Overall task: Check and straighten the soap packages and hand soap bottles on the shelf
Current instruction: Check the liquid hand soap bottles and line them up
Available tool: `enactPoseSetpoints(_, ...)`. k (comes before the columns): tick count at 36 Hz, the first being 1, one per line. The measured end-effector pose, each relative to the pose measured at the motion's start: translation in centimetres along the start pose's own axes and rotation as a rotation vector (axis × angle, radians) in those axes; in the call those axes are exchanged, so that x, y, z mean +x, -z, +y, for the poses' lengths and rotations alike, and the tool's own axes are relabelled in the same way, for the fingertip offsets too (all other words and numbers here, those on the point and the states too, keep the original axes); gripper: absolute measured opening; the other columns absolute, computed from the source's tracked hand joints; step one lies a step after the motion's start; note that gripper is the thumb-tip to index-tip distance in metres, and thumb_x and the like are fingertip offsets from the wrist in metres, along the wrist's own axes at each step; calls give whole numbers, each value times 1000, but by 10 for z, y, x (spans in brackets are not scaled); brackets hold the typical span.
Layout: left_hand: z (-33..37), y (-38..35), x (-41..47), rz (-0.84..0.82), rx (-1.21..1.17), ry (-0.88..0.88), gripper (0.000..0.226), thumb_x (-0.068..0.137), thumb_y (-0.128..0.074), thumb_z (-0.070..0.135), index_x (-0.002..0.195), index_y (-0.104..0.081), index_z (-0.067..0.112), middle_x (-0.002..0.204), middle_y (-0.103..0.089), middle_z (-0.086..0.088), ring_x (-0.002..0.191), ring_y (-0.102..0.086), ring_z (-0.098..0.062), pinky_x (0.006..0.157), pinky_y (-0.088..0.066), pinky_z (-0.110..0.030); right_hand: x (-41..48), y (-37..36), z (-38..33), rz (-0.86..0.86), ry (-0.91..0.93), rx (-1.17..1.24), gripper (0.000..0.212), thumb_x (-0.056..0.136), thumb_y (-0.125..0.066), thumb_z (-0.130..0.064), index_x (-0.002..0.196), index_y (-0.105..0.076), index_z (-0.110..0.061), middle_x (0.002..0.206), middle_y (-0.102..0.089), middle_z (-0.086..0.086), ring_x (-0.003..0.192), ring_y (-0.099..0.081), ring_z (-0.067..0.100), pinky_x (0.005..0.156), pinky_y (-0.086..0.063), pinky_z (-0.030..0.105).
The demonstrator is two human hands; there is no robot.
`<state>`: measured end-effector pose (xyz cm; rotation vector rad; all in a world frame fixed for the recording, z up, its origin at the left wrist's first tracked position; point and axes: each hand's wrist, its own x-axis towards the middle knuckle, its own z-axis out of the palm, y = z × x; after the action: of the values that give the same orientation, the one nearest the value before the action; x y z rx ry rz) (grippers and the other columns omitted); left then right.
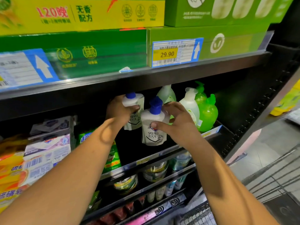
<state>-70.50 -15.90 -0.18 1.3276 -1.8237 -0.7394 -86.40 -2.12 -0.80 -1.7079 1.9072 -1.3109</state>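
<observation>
At the far left, stacked soap packages (pixel 47 153) in white-lilac and yellow-orange wrappers are sitting on the middle shelf (pixel 146 159); their number cannot be told through the blur. A single green package (pixel 112 156) is standing just beside them. The left hand (pixel 118 111) is reaching deep under the upper board and gripping the rear bottle (pixel 134 99), with its fingers curled round the white body just below the blue cap, so the bottle is sticking up above the fist. Just right of it, and nearer the shelf edge, the front bottle (pixel 153 132) is standing upright. The right hand (pixel 178 125) is holding it from the right, with the thumb (pixel 155 125) pressing on its label and the spread fingers curving past its shoulder. That makes two blue-capped white bottles. Further right, two pale pump bottles (pixel 190 106) and two bright green bottles (pixel 208 113) are standing close together.
</observation>
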Motion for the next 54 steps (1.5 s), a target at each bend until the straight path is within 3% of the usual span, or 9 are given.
enactPoseSetpoints(17,16,-13,0,-55,-156,34,37,87,-70,8,123,-65,10,106,-63,-1,99,-59,-15,80,-40,-19,17,-20,16,27,9,293,45,80,-80,-8,102,-61,-42,117,-55,-22,113,-57,18,104,-44,36)
enactPoseSetpoints(22,12,-8,-5,-85,-96,61,41,85,-71,28,121,-64,10,118,-66,-7,107,-63,-18,91,-47,-25,8,-1,11,-91,8,149,49,90,-73,-16,137,-58,-17,134,-54,-11,120,-52,-3,102,-42,12)
enactPoseSetpoints(25,3,-4,-23,212,-93,48,42,84,-74,13,120,-57,1,119,-59,-19,108,-59,-33,95,-49,-39,-13,31,23,206,-28,-4,27,92,-70,-26,119,-68,-22,110,-68,-8,91,-66,6,81,-55,20)
enactPoseSetpoints(29,8,-6,-63,93,-296,-142,30,86,-71,14,111,-57,6,93,-62,6,81,-59,7,74,-48,-12,-14,60,37,535,-55,-240,24,85,-74,-34,93,-64,-13,87,-52,-8,87,-51,15,75,-43,28)
enactPoseSetpoints(33,15,-22,-71,-107,-194,-197,57,66,-76,52,115,-48,47,119,-61,0,101,-60,-14,84,-51,-27,6,45,46,330,-249,-120,61,79,-78,-50,129,-60,-19,114,-62,-3,106,-56,14,93,-47,29)
enactPoseSetpoints(37,13,-28,-64,-92,-262,-136,51,66,-78,39,111,-54,40,120,-62,-3,105,-62,-21,91,-53,-40,10,38,52,275,-359,-66,72,79,-76,-54,141,-53,-25,126,-67,0,117,-61,19,93,-49,31)
enactPoseSetpoints(47,9,-17,-72,-168,-375,-143,49,74,-79,-5,104,-61,29,100,-68,7,84,-64,6,76,-52,-14,38,73,48,-155,-300,-151,49,85,-71,-53,127,-61,-30,123,-68,-5,117,-61,19,97,-47,31)
enactPoseSetpoints(51,13,-22,-79,-104,-493,-98,49,74,-77,-11,99,-63,28,99,-65,12,82,-63,8,72,-53,-15,35,58,46,-38,-302,-116,35,79,-74,-57,97,-59,-31,92,-64,-13,89,-59,15,66,-41,18)
enactPoseSetpoints(54,14,-25,-84,-55,-502,-26,51,75,-79,-3,120,-62,15,123,-57,-5,96,-61,-2,75,-51,-12,28,48,47,29,-318,-43,54,80,-77,-50,125,-58,-27,107,-61,-8,100,-56,11,74,-38,19)
